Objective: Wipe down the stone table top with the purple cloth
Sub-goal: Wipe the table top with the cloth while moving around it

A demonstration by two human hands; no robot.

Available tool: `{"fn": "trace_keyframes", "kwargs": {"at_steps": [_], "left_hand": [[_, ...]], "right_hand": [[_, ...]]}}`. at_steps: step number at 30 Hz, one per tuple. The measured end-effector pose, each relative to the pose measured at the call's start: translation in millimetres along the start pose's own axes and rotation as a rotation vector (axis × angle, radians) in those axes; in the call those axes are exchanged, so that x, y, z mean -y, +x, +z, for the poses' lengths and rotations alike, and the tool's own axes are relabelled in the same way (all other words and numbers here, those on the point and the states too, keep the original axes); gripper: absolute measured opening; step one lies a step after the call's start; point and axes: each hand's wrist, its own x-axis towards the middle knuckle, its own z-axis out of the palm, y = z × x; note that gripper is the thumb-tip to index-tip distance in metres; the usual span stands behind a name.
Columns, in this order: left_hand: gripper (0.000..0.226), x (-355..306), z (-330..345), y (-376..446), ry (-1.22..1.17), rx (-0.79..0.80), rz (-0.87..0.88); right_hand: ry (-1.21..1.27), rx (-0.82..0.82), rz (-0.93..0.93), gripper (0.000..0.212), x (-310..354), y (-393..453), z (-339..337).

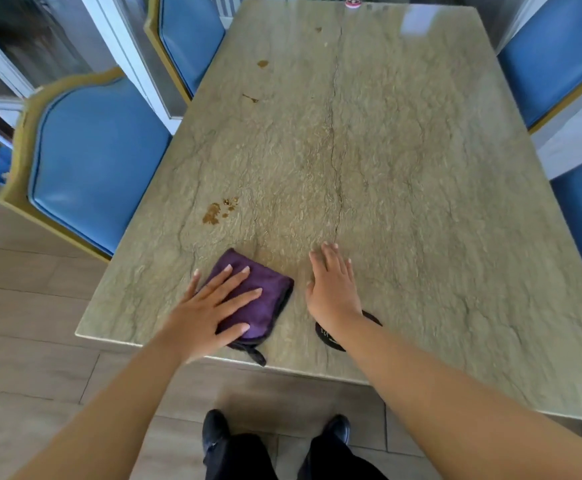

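The stone table top [403, 188] is greenish-beige with dark veins. A folded purple cloth [265, 292] lies near its front edge. My left hand [210, 313] presses flat on the cloth with fingers spread. My right hand [332, 287] rests flat on the bare stone just right of the cloth, fingers together, holding nothing. Brown stains mark the stone: a cluster [218, 211] beyond the cloth, a streak [250, 98] and a spot [262, 63] farther back on the left side.
A black round coaster [327, 336] lies under my right wrist by the front edge. Blue padded chairs stand at the left [95, 161] and the right [556, 53]. A small pink object [352, 3] sits at the far edge. Wooden floor lies below.
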Motion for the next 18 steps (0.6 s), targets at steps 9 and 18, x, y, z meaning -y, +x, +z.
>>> {"fn": "trace_keyframes", "kwargs": {"at_steps": [9, 18], "left_hand": [[0.068, 15, 4, -6, -0.144, 0.008, -0.201], [0.067, 138, 0, -21, -0.258, -0.002, -0.268]], "right_hand": [[0.164, -0.112, 0.198, 0.050, 68, 5, 22], [-0.038, -0.148, 0.040, 0.058, 174, -11, 86]]}}
